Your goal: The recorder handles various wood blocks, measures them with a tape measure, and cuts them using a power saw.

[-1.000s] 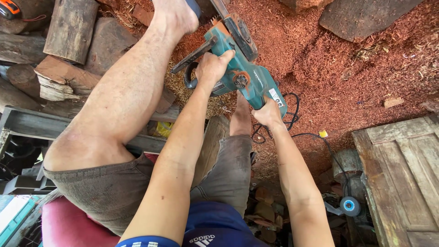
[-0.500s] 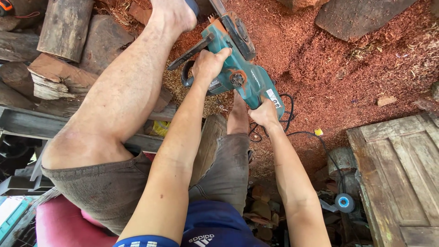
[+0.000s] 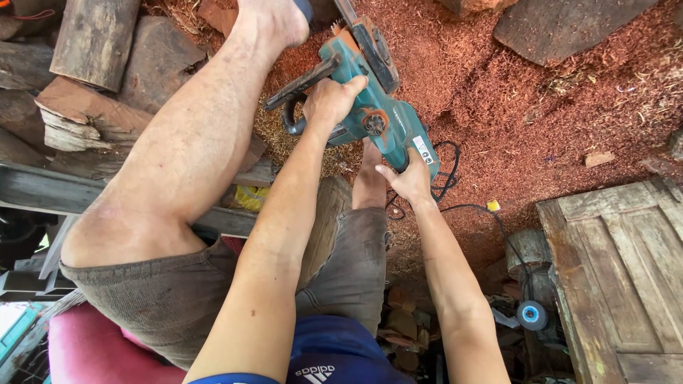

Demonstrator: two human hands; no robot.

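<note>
Down over the sawdust-covered ground, the person is seated with both bare legs out front, gripping a teal electric chainsaw [image 3: 373, 107] that sits tilted, nose pointing up and away toward the top of the view. Left hand [image 3: 331, 99] is curled tight around the black front handle bar, fingers wrapped over it, knuckles up. Right hand [image 3: 405, 178] is closed on the rear end of the saw body, thumb and fingers clamped around the back grip just below the white label. So both hands are shut on the saw, none spread. The saw itself is between the raised left foot [image 3: 274, 21] and the right shin, hovering above the reddish sawdust [image 3: 512, 121], and its bar runs off the top edge so can't tell what it's touching. A black power cord [image 3: 445, 178] loops away from the back of the saw across the ground. Off to the left there's a pile of rough logs [image 3: 92, 43], and on the right a weathered wooden panel [image 3: 619, 263] lying flat with a small grinder-type tool [image 3: 530, 313] just beside it. Person's wearing grey shorts [image 3: 178, 291] and a blue shirt.
</note>
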